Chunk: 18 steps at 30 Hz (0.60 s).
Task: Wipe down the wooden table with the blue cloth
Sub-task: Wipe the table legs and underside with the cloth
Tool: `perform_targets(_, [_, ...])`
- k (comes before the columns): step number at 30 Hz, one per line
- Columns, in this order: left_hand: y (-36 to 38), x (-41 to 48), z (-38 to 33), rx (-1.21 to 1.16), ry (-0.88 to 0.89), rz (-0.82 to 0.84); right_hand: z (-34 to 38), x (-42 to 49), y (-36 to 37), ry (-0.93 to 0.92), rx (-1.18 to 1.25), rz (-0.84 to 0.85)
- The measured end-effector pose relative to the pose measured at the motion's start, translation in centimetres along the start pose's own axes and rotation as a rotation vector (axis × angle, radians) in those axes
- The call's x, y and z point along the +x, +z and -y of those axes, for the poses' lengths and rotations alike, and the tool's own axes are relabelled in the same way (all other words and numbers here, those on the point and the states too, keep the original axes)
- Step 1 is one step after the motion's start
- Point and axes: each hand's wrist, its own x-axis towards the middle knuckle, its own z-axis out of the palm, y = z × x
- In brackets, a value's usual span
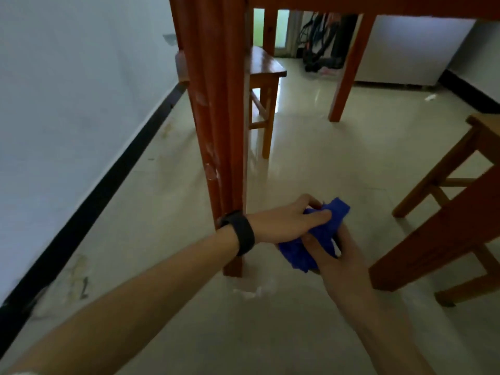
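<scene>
Gripping the crumpled blue cloth (335, 217) — left hand (284, 223) above, right hand (335, 259) below. Both curl round it beside the table leg (216, 117).

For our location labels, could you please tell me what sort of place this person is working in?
Probably an indoor dining or common room: a red-brown wooden table seen from low down, wooden stools beside it, a glossy tiled floor and a white wall with black skirting.

Single wide-angle head view, set low, beneath the rim of the red-brown wooden worktop (378, 5). Faces forward and down across the glossy pale tiled floor (311, 163), very near the closest red-brown worktop leg (216, 117).
</scene>
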Motion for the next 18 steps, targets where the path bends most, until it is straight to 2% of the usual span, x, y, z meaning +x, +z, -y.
perform_targets(4, [-3.5,-3.6,1.7,0.126,0.141,0.105,1.5,0.9,2.1,-0.066,0.000,-0.025])
perform_targets(6, [-6.0,-5.7,1.3,0.149,0.219,0.061,3.5,1.9,3.8,-0.097,0.102,-0.068])
perform_targets(9, [-10.0,-9.6,-0.1,0.092,0.318,-0.113,7.9,4.1,7.0,-0.202,0.199,-0.051])
perform_targets(13, [-13.4,-13.6,-1.5,0.041,0.503,-0.283,14.9,7.0,9.9,-0.440,0.233,-0.110])
perform_targets(16, [-15.0,-14.4,-1.9,-0.070,0.707,-0.595,18.7,8.6,10.4,-0.500,0.468,-0.169])
perform_targets(18, [-15.8,-14.1,-1.7,-0.235,0.775,-0.828,19.3,9.0,11.0,-0.508,0.498,-0.172])
